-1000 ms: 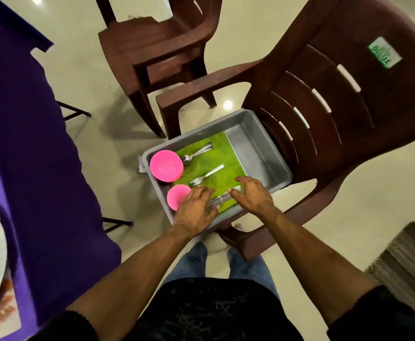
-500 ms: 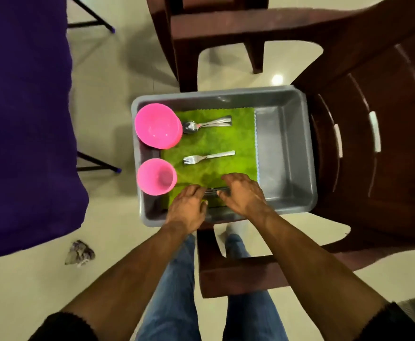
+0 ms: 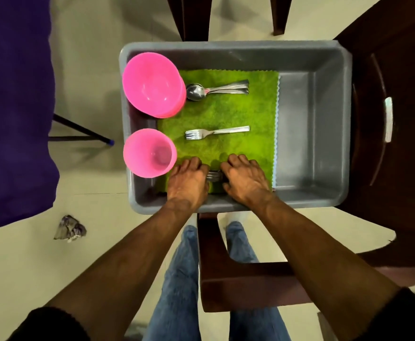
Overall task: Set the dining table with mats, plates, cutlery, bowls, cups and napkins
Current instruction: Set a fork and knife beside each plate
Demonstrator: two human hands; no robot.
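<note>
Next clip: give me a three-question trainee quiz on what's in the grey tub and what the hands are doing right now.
1. Multiple choice: what lies on the green cloth between the spoons and the hands?
A) a knife
B) a fork
C) a plate

2. True or false: the pink cup stands outside the grey tub.

3. Fill in: the left hand and right hand are both down at a bundle of ____ at the near edge of the cloth.

Key:
1. B, the fork.
2. False; it stands inside, near the pink bowls.
3. Cutlery; which kind is hidden by the hands.
</note>
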